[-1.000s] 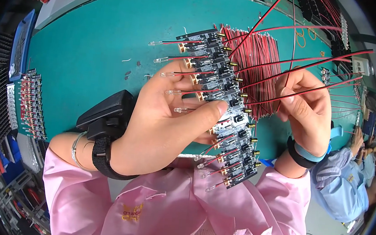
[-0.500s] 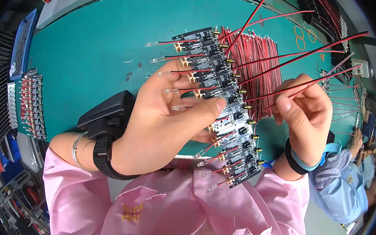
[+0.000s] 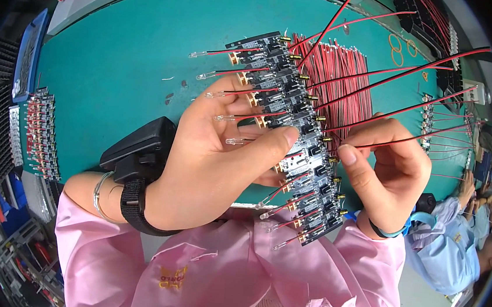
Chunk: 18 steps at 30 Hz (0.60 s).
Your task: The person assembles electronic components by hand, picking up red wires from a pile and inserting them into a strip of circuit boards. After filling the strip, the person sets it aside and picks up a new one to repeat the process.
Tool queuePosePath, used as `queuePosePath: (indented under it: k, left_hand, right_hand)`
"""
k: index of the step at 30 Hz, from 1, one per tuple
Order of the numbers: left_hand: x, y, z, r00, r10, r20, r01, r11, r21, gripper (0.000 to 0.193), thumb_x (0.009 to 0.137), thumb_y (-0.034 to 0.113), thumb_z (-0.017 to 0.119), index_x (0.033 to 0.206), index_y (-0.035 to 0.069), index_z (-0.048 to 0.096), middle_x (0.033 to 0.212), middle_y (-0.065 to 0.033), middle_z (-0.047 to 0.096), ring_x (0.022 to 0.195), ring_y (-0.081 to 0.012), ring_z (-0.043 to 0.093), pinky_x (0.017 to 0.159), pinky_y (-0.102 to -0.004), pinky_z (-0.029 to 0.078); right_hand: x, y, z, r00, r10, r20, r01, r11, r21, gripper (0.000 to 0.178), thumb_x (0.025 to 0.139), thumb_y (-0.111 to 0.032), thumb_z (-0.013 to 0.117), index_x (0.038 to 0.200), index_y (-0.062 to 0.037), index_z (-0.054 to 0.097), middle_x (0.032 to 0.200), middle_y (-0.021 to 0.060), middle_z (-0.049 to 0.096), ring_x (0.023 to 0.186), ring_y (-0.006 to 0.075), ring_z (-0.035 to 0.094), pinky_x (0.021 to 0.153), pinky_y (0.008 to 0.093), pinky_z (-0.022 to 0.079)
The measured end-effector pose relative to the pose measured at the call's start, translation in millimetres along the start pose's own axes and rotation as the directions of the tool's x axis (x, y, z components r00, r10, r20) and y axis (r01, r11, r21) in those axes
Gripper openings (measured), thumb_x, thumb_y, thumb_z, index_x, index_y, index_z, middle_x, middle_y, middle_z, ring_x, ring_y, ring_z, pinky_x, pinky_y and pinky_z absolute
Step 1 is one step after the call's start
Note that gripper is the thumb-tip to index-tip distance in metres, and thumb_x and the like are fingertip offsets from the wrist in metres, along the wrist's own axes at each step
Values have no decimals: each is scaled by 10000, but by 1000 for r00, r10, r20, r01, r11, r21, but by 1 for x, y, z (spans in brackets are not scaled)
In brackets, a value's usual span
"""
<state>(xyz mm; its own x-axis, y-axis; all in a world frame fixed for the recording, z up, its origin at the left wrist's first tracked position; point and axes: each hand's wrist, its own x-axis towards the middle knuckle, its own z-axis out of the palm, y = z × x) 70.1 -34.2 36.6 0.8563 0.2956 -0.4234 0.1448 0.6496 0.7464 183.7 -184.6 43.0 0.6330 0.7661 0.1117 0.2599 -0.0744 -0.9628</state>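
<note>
Fingers of the left hand (image 3: 209, 168) are clamped on a long black circuit board strip (image 3: 294, 134), the thumb pressed across its face near the middle and the other fingers behind it. The strip runs slantwise from above that hand's fingertips down past its palm toward the pink smock (image 3: 235, 275). Small clear diodes on red leads (image 3: 231, 53) stick out from the strip's edge on the hand's side, and one lies just under the index finger.

On the far side of the strip, the right hand (image 3: 385, 171) is closed, thumb and forefinger pinched together on a red-and-black wire (image 3: 411, 133) that slants up and away from the knuckles. Its thumb tip sits just beside the strip's row of brass terminals. More such wires fan out from the strip above this hand.

Beyond both hands, a heap of red wires (image 3: 340, 74) rests on the green bench (image 3: 125, 67). A black wrist device (image 3: 138, 150) is strapped just behind the left hand.
</note>
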Motion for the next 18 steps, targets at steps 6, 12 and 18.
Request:
queuePosePath:
  k: [6,12,18]
  left_hand:
    - [0,0,0,1000,-4,-22,4,1000,10,395,776,-20,557,1117,10,361,1009,-94,531,828,-157,586,581,-272,552]
    - [0,0,0,1000,9,-1,-9,1000,29,403,795,-30,514,1162,2,353,1038,-105,526,859,-195,586,615,-337,565]
    - [0,-1,1,1000,9,-9,-9,1000,20,409,792,-28,519,1165,1,352,1038,-111,529,859,-195,587,614,-333,565]
  right_hand:
    - [-2,-4,0,997,-29,-68,23,996,-89,98,679,37,609,741,46,535,717,79,538,624,112,462,572,215,350]
    - [-2,-4,1,998,-36,-45,33,998,-57,87,677,44,603,735,45,538,711,78,535,615,113,455,558,216,336]
    - [-1,0,2,994,-105,8,104,974,-199,83,670,39,615,711,41,542,685,77,546,595,116,450,545,222,331]
